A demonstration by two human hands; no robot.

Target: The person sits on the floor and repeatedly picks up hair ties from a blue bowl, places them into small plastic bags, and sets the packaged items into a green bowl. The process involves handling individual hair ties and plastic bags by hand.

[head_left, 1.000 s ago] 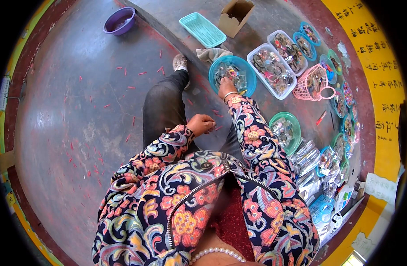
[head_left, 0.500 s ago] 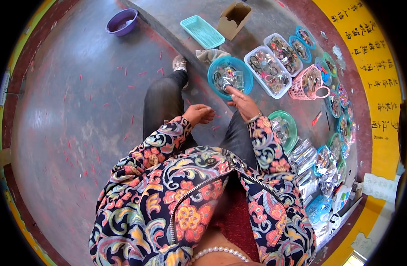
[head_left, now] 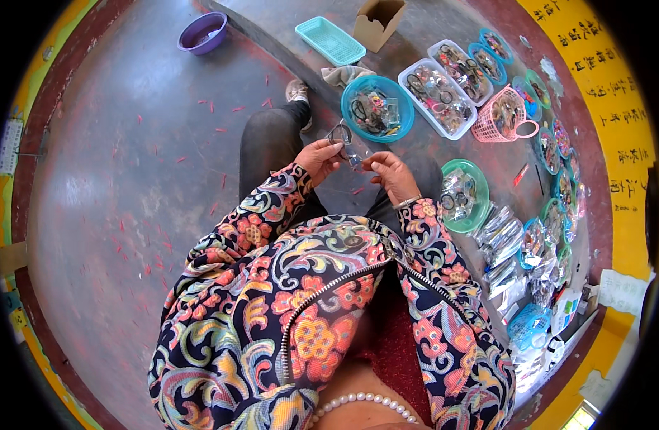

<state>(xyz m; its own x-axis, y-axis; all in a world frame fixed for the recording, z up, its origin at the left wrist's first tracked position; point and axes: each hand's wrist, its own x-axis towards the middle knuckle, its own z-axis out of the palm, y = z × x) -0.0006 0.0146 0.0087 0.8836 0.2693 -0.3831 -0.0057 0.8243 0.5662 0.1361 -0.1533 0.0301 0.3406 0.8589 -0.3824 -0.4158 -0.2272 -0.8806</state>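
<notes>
Above my lap, my left hand (head_left: 320,159) is closed on a small clear plastic packet (head_left: 354,158) with a dark ring, perhaps a hair tie, showing at its upper left. The fingers of my right hand (head_left: 392,176) are pinched together at the packet's right side. Glare on the plastic hides its other contents. Just beyond my hands stands a blue basin (head_left: 408,106) holding similar clear packets and dark loops. To the right of my right hand is a green basin (head_left: 481,203) with more packets in it.
White trays (head_left: 455,134) of small packaged goods stand at the right, near a pink basket (head_left: 493,132). Stacked silvery packets (head_left: 500,236) lie right of my lap. Farther off are a turquoise tray (head_left: 331,41), a cardboard box (head_left: 376,27) and a purple basin (head_left: 202,34).
My right hand has drawn back from the blue basin toward my left hand. The clear packet with the dark ring is now held between both hands.
</notes>
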